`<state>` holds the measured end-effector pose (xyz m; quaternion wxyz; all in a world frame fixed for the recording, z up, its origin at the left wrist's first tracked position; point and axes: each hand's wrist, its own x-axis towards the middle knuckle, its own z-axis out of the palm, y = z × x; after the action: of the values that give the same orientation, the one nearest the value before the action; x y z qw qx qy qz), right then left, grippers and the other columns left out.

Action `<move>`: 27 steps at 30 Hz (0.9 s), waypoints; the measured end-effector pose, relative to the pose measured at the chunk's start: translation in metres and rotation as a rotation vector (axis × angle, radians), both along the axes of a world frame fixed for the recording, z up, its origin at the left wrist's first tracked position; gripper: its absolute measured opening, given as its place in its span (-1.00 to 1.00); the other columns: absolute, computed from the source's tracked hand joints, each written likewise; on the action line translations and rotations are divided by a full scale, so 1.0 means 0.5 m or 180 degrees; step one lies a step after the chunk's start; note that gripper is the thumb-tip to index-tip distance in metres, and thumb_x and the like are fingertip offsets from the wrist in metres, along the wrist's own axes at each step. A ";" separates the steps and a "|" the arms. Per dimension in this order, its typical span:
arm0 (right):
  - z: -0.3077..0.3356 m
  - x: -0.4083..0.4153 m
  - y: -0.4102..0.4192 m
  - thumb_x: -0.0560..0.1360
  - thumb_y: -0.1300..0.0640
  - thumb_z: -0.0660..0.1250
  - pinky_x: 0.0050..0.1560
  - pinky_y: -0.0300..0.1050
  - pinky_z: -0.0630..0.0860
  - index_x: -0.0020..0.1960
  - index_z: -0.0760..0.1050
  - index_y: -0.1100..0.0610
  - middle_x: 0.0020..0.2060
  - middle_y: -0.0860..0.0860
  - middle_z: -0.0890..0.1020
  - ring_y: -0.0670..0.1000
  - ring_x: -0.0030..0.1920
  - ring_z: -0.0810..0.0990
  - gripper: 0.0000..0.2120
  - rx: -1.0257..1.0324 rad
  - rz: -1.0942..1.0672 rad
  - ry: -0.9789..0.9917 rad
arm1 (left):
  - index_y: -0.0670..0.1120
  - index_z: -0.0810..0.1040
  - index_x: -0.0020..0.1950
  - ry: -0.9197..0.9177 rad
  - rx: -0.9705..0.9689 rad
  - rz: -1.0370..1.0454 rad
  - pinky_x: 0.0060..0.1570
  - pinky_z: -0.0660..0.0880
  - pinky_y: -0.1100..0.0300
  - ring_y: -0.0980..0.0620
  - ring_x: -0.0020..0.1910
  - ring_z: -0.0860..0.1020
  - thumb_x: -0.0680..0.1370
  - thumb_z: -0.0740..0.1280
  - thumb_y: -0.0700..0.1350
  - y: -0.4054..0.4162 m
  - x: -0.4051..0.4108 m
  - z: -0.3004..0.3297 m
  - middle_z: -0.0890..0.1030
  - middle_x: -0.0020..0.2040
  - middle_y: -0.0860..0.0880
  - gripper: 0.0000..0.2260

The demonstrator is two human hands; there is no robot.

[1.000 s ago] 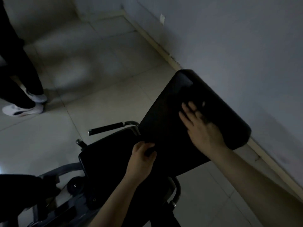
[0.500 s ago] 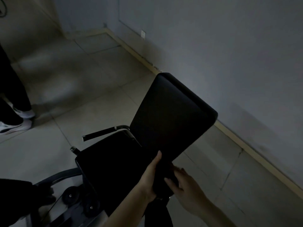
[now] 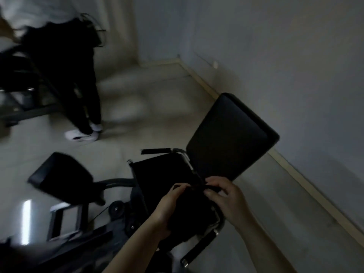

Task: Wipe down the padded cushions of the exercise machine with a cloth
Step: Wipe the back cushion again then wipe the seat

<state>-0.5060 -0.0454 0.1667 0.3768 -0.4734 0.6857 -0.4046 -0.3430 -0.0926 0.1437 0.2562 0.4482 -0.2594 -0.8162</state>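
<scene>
Both hands hold a dark cloth (image 3: 189, 209) over the seat pad (image 3: 163, 174): the left hand (image 3: 169, 205) grips it from below, and the right hand (image 3: 224, 196) pinches its upper edge. The tilted back pad (image 3: 230, 138) rises just beyond them. A second person (image 3: 78, 75) stands on the floor (image 3: 137, 115), well apart.

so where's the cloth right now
In the head view the dark cloth is low and centre, held between the left hand and right hand, above the seat pad, below the backrest cushion.
</scene>
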 end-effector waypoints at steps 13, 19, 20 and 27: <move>0.027 0.299 0.071 0.54 0.17 0.31 -0.03 -0.40 0.49 0.04 0.59 0.04 -0.11 -0.10 0.60 -0.18 -0.08 0.57 -0.87 -0.1213 0.1906 0.0845 | 0.03 0.57 0.12 -0.0194 -0.0344 0.1334 -0.08 0.50 -0.01 -0.09 -0.04 0.59 0.48 0.38 -0.14 0.305 0.268 -0.005 0.61 0.00 -0.09 -0.78; 0.028 0.400 0.104 0.50 -0.01 0.27 -0.29 -0.28 0.57 0.08 0.57 0.01 -0.14 -0.08 0.50 -0.10 -0.23 0.55 -0.79 -0.1468 0.1974 0.1690 | -0.18 0.53 0.07 -0.0597 -0.0777 0.1674 -0.21 0.57 0.14 -0.07 -0.11 0.64 0.44 0.42 -0.25 0.347 0.442 -0.035 0.59 -0.03 -0.19 -0.77; 0.026 0.423 0.111 0.48 -0.04 0.29 -0.27 -0.25 0.57 0.09 0.57 0.02 -0.13 -0.08 0.49 -0.09 -0.22 0.55 -0.76 -0.1284 0.2021 0.1776 | -0.17 0.54 0.02 -0.0909 -0.0994 0.1644 -0.24 0.56 0.23 0.04 -0.17 0.65 0.44 0.40 -0.30 0.356 0.472 -0.038 0.60 -0.06 -0.15 -0.81; 0.040 0.563 0.139 0.34 -0.17 0.46 -0.16 -0.30 0.55 -0.08 0.58 -0.12 -0.17 -0.13 0.65 -0.19 -0.18 0.63 -0.78 0.0985 0.3230 0.1220 | 0.25 0.52 -0.14 -0.2308 -0.1949 0.1537 -0.09 0.51 0.29 0.23 -0.02 0.51 0.29 0.43 0.18 0.410 0.654 -0.066 0.46 0.07 0.07 -0.80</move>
<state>-0.2243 0.0242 0.1865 0.4579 -0.7481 0.4796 0.0258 -0.0159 0.1126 0.1106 0.4497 0.6532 -0.4472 -0.4136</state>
